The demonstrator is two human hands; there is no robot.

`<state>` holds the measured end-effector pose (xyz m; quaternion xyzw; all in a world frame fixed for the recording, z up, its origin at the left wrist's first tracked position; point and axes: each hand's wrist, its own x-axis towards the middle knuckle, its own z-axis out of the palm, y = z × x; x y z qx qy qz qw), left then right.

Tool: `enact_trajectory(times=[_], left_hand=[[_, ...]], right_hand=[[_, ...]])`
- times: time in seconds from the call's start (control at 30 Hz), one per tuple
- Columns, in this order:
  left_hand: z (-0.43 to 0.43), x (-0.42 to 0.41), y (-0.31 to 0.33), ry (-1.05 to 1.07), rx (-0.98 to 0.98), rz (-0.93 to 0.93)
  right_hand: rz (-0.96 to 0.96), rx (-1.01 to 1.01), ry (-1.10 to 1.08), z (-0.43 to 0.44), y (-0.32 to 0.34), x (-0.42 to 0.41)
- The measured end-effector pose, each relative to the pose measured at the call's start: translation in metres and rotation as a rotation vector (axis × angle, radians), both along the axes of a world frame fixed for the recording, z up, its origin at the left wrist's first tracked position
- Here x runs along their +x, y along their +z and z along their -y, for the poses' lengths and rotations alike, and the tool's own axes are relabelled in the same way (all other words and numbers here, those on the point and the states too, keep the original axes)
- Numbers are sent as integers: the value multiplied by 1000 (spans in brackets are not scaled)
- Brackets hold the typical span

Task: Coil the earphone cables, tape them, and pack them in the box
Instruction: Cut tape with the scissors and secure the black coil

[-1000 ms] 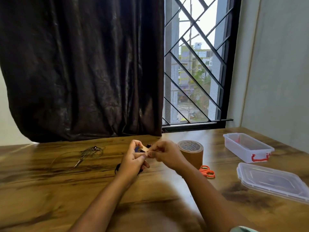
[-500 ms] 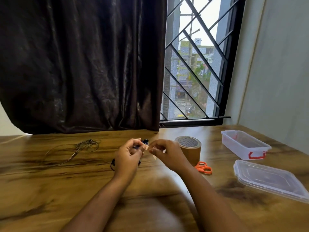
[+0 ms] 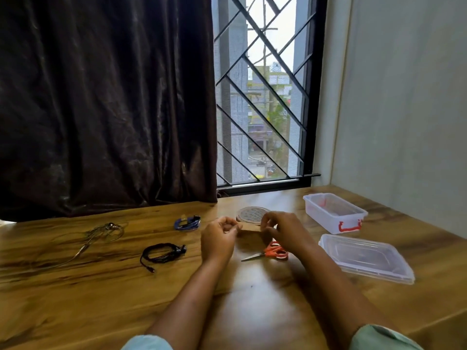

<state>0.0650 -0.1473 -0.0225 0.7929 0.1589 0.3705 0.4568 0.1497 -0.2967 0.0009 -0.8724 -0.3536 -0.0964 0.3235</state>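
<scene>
My left hand (image 3: 219, 238) and my right hand (image 3: 279, 229) each pinch one end of a short brown tape strip (image 3: 249, 227), stretched between them just in front of the brown tape roll (image 3: 252, 213). A blue coiled earphone (image 3: 187, 222) lies on the table left of my left hand. Nearer me and further left sits a black coiled earphone (image 3: 161, 252). A loose silvery earphone cable (image 3: 101, 233) sprawls at the far left. The clear box (image 3: 333, 212) with a red latch stands open at the right.
Orange-handled scissors (image 3: 271, 252) lie under my right wrist. The box's clear lid (image 3: 364, 258) rests flat to the right of them. The wooden table (image 3: 75, 299) meets a dark curtain and a barred window behind, and a wall at the right.
The blue coil that both hands held now lies on the table. My hands have moved right to the tape roll and hold a strip of tape between them.
</scene>
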Motion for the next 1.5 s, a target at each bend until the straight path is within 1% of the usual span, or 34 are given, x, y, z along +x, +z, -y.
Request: enact_trajectory(times=[0.07,0.17,0.27,0.33,0.4,0.6,0.7,0.8,0.93,1.03,1.1,1.13,1.27,1.37,1.5], left_hand=[[-3,8,-2,-13,-34,-30],[-8,12,-4,-53,-97,-15],[-8,13,-5,-79,-111,-14],[-8,13,-5,-83,-99,-29],[-8,14,-5,-82,-84,-39],[-10,17,-8,-50,-77,-45],[-9,15,-7,-52,-79,-36],[-9,14,-6,-59,-86,-35],[-9,13,-5,-79,-97,-44],[-11,11,-5,-101,-123,-41],[-13,9,-5,-122,-150,-32],[-14,8,-4,-129,-153,-36],[-15,6,-2,-144,-159,-60],[-16,5,-2,-153,-178,-62],[-18,3,-2,-160,-194,-71]], right_hand=[[-20,58,-36,7,-10,8],[-59,118,-13,5,-20,10],[-2,83,-4,-1,-19,12],[35,99,-15,-2,-17,13],[54,140,-15,-2,-15,11],[83,127,-49,0,-13,5],[123,4,-72,-2,-12,0],[132,-33,-122,-7,-13,-1],[72,-39,-130,-4,-10,-1],[5,-182,-159,7,-6,-2],[7,-334,-141,11,-5,-7],[15,-372,-119,11,-5,-11],[10,-422,-59,5,-3,-23],[36,-503,-42,2,-3,-30],[33,-550,-37,3,-6,-36]])
